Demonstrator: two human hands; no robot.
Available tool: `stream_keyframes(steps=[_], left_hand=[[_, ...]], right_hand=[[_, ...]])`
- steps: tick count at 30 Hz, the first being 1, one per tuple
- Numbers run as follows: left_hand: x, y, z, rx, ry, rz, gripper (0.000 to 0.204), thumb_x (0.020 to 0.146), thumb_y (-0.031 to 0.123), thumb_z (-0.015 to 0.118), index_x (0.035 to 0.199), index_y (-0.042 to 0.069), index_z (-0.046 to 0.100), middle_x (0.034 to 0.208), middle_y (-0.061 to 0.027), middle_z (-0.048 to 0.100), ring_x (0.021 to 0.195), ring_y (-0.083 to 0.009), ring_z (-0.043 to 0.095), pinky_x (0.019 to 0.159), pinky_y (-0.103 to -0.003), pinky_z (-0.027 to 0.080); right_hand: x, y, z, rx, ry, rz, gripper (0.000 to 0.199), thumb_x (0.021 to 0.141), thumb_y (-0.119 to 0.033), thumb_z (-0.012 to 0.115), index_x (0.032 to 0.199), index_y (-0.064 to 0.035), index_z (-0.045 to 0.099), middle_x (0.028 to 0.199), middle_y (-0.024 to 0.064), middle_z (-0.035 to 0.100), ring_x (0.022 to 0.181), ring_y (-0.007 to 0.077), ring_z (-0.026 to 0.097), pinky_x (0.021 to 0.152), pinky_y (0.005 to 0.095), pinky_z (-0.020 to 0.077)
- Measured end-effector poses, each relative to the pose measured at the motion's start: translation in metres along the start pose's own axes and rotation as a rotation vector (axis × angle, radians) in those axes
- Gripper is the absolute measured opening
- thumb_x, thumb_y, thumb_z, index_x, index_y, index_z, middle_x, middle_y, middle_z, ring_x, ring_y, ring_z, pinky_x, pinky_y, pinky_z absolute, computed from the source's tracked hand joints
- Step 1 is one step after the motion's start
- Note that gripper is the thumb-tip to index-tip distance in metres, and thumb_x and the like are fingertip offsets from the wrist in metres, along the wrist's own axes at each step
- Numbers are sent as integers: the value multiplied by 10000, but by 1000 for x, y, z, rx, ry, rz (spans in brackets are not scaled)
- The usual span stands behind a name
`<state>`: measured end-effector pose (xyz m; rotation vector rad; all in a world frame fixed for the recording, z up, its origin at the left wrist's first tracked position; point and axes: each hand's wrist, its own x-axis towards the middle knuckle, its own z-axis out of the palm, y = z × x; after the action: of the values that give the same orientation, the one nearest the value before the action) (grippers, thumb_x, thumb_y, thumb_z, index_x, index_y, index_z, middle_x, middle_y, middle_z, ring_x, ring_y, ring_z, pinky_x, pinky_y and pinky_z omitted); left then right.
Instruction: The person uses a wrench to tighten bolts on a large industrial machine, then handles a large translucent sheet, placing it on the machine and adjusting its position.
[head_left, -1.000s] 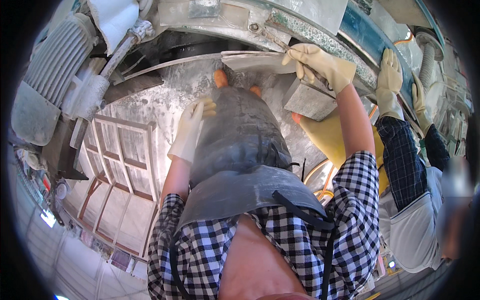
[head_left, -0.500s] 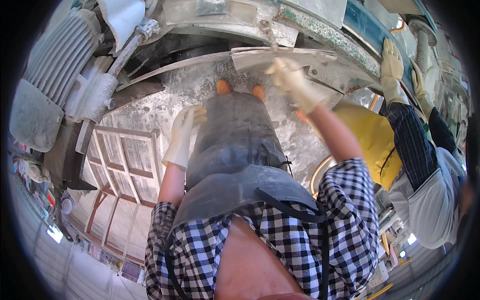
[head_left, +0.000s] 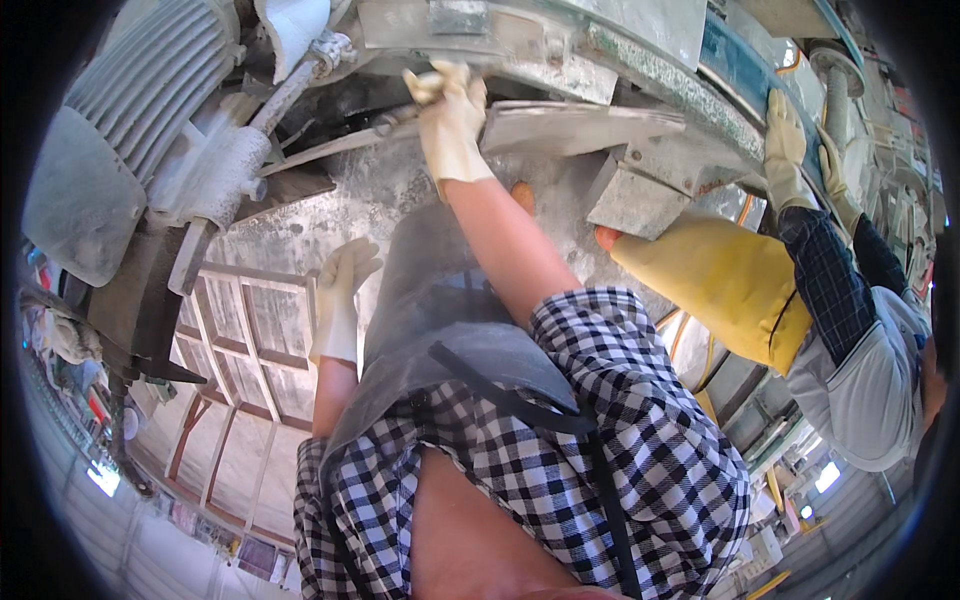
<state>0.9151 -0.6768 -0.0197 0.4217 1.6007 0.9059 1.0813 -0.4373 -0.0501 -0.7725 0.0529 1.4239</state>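
My right hand (head_left: 452,130), in a cream rubber glove, reaches over the near edge of the dusty grey machine. Its fingers are curled closed. A blurred grey, rod-like piece (head_left: 393,122) shows just left of it; what the hand grips I cannot make out. Right beside the hand lies a pale, flat board (head_left: 575,128) along the machine's edge. My left hand (head_left: 343,290), gloved alike, hangs beside my dark apron (head_left: 425,270) with fingers stretched and nothing in them.
A ribbed motor (head_left: 150,90) stands at the upper left. Below it a wooden frame (head_left: 235,330) rests by the floor. At right a co-worker in a yellow apron (head_left: 710,285) has gloved hands on the machine's blue-green edge (head_left: 735,60). A metal box-like bracket (head_left: 640,195) juts out.
My right hand has swung left and forward, from right of the board's middle to its left end. My left hand has shifted slightly left and down. My body has turned left.
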Motion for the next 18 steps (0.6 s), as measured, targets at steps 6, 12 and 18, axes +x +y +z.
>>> stream_keyframes(steps=[6, 12, 18], left_hand=[[25, 28, 35, 121, -201, 79, 384, 1083, 256, 499, 1314, -34, 601, 1184, -168, 712, 1024, -204, 704, 967, -329, 549], [69, 37, 113, 106, -378, 98, 355, 1082, 225, 506, 1286, -43, 619, 1179, -171, 718, 1034, -218, 711, 959, -336, 551], [64, 20, 130, 61, -385, 96, 324, 1085, 180, 484, 1250, -59, 628, 1186, -195, 707, 1030, -233, 707, 936, -342, 553]], right_hand=[[-44, -121, -7, -972, -302, 12, 412, 1106, -383, 422, 1205, -37, 623, 698, 28, 617, 521, 97, 521, 487, 270, 467], [-35, -249, -59, -1325, -285, 331, 378, 1114, -317, 396, 1079, -29, 638, 704, 50, 652, 384, 83, 434, 367, 240, 437], [3, -280, -64, -1488, -398, 428, 364, 1102, -334, 446, 1015, -47, 653, 657, 38, 627, 377, 74, 460, 357, 241, 421]])
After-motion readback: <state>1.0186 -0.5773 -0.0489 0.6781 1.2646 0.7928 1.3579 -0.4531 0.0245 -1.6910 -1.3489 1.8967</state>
